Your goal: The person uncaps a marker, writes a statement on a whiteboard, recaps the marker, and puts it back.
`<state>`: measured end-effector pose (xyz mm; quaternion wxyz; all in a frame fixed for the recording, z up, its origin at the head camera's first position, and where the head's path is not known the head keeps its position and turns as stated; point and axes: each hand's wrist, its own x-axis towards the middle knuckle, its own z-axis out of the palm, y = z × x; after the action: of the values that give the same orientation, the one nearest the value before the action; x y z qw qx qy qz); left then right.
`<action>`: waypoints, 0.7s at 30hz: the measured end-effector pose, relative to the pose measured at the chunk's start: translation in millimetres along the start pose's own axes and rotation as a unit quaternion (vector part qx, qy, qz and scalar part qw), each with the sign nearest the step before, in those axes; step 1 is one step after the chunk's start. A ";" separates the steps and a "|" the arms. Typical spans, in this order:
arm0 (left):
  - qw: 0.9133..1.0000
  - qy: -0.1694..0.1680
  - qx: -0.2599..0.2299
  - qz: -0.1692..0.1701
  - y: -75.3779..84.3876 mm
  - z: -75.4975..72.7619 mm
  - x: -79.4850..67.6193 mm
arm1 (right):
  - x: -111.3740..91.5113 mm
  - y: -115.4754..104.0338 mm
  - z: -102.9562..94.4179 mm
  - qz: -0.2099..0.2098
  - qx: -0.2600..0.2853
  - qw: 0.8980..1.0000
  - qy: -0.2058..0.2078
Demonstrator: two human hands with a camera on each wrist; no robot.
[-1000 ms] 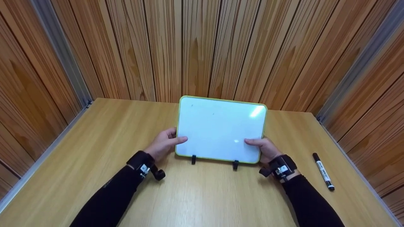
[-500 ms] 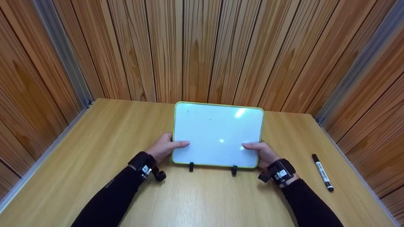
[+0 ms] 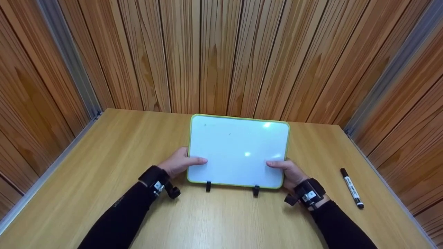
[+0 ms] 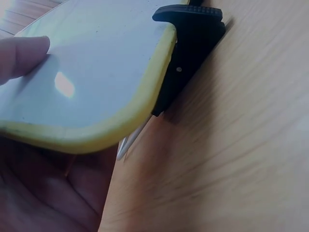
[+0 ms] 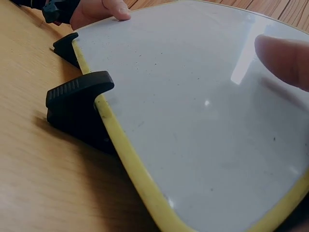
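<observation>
A small whiteboard (image 3: 238,148) with a yellow-green rim leans back on a stand. Two black feet (image 4: 186,53) of the stand hook over its lower edge. My left hand (image 3: 178,162) grips the board's left side, thumb on the white face and fingers behind it. On the opposite side, my right hand (image 3: 290,170) holds the board the same way, its thumb (image 5: 285,60) on the face. Behind the board the fingers are mostly hidden. A few small dark specks mark the white surface. In the left wrist view a thin white wire (image 4: 130,142) shows beneath the board.
A black-and-white marker (image 3: 352,188) lies on the wooden table (image 3: 221,221) to the right of my right hand. Wood-panelled walls (image 3: 214,55) enclose the table at the back and both sides.
Both hands have brought the whiteboard on its stand a little toward me and slightly left, slowing in the last half second. The hands keep their grip.
</observation>
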<state>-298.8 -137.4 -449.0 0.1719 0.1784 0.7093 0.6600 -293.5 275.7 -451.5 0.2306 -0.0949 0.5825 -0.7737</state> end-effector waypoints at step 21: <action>0.999 0.014 0.015 0.026 3.6 -4.2 -4.0 | -17.9 -26.1 -24.4 -0.091 -0.061 0.993 -0.043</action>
<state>-297.2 -142.8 -445.1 0.1426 0.1902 0.7168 0.6555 -294.4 310.6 -432.1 0.1777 -0.1948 0.6072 -0.7495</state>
